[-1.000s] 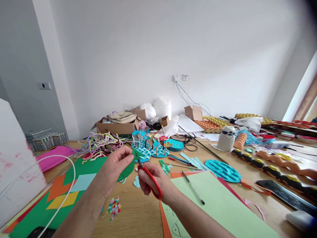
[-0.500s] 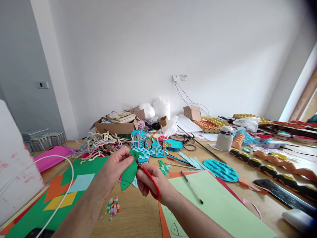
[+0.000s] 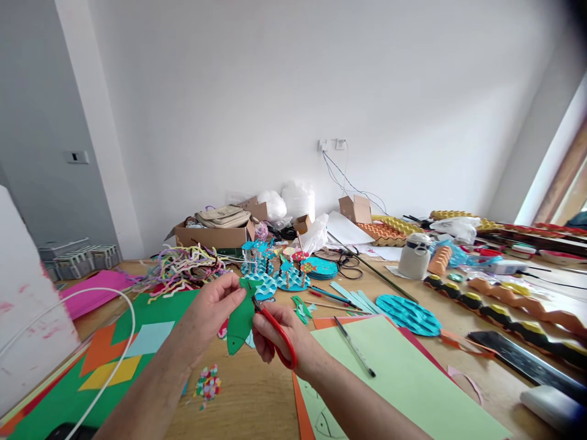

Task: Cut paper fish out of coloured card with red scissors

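Between thumb and fingers, my left hand [image 3: 219, 307] pinches the tail end of a green paper fish [image 3: 239, 325], whose head with a drawn eye hangs downward. My right hand [image 3: 280, 335] is closed on red-handled scissors [image 3: 287, 347], their blades at the fish's right edge near the tail. Below the hands lies a small pile of coloured paper dots [image 3: 208, 385]. Green paper scraps [image 3: 302, 310] are behind my right hand. A pale green sheet [image 3: 394, 366] with drawn fish outlines lies under my right forearm.
A pen [image 3: 355, 347] rests on the pale green sheet. Coloured papers [image 3: 151, 339] and a white cable [image 3: 134, 318] are at left. Behind stand blue fish decorations [image 3: 293, 278], pipe cleaners [image 3: 188, 269] and a cardboard box [image 3: 213, 236]. A blue textured oval [image 3: 408, 315] lies right.
The green fish has turned slightly, its head end shifting a little to the right. Both hands stay in nearly the same place, with the same holds.
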Demonstrator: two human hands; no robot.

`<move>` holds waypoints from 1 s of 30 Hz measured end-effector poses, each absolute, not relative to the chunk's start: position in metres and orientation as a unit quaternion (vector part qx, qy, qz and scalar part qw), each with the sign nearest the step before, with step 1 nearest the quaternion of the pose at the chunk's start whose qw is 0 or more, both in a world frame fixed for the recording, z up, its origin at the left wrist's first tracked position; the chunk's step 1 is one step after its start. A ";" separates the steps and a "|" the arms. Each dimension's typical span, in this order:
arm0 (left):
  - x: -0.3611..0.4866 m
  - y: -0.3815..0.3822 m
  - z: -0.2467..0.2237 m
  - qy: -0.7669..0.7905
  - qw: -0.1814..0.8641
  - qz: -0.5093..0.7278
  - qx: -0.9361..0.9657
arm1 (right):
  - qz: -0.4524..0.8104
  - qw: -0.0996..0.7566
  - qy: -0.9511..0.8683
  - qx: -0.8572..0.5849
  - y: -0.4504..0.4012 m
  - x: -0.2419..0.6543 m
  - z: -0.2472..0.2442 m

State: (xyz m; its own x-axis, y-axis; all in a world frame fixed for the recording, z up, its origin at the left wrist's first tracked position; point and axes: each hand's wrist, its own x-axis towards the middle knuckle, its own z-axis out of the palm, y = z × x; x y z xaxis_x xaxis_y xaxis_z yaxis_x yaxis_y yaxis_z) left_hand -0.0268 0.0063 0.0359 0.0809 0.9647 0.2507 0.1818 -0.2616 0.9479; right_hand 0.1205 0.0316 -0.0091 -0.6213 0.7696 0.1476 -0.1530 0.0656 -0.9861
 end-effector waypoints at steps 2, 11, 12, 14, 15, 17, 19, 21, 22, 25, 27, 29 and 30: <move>-0.027 0.006 0.036 0.461 0.396 0.496 0.621 | 0.636 0.353 -0.641 -0.244 0.032 0.121 -0.009; -0.026 0.004 0.038 0.462 0.418 0.498 0.604 | 0.630 0.353 -0.647 -0.245 0.032 0.121 -0.009; -0.025 0.004 0.038 0.462 0.420 0.498 0.602 | 0.629 0.354 -0.648 -0.243 0.032 0.121 -0.009; -0.025 0.003 0.038 0.463 0.421 0.501 0.598 | 0.627 0.356 -0.650 -0.241 0.032 0.121 -0.010; -0.025 0.003 0.038 0.463 0.420 0.503 0.597 | 0.625 0.357 -0.651 -0.242 0.032 0.121 -0.010; -0.025 0.003 0.037 0.464 0.417 0.507 0.594 | 0.623 0.359 -0.650 -0.245 0.032 0.120 -0.010; -0.026 0.004 0.036 0.462 0.416 0.510 0.594 | 0.621 0.361 -0.649 -0.249 0.032 0.120 -0.010; -0.026 0.004 0.036 0.460 0.418 0.511 0.595 | 0.619 0.363 -0.649 -0.253 0.031 0.120 -0.010; -0.026 0.004 0.036 0.459 0.418 0.511 0.595 | 0.618 0.364 -0.648 -0.254 0.031 0.119 -0.010; -0.026 0.004 0.036 0.458 0.421 0.511 0.593 | 0.615 0.368 -0.649 -0.255 0.031 0.119 -0.010; -0.026 0.004 0.036 0.458 0.421 0.511 0.593 | 0.615 0.369 -0.648 -0.257 0.031 0.119 -0.010; -0.026 0.004 0.036 0.459 0.419 0.511 0.595 | 0.615 0.369 -0.646 -0.261 0.031 0.119 -0.010; -0.027 0.004 0.035 0.459 0.417 0.510 0.596 | 0.614 0.369 -0.646 -0.263 0.031 0.119 -0.010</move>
